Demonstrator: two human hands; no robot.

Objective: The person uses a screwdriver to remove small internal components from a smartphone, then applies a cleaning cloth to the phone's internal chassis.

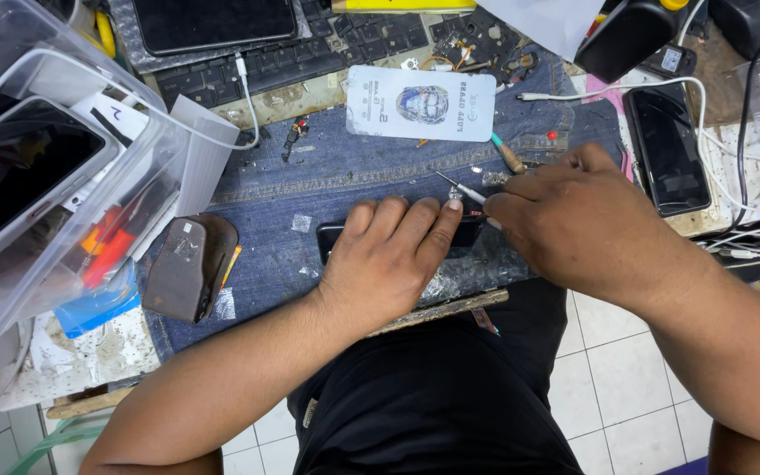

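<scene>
Black slab phone (pixel 334 237) lies on blue denim cloth (pixel 310 176), left hand (pixel 389 259) pressed flat over it; at three o'clock, right hand (pixel 573 215) pinches thin metal-tipped screwdriver (pixel 461 188).

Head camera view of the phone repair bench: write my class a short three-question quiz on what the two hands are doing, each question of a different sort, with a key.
1. True or false: the left hand lies flat on the dark phone on the denim cloth.
2. What does the right hand hold?
A. a thin metal-tipped tool
B. a white cable
C. a plastic tub
3. Fill in: just beyond the hands, on the cloth, lies a white flat ____ with a printed picture.

Key
1. True: palm and fingers press on the phone.
2. A: the thin tool points up and left from its fingers.
3. Packet.
</scene>
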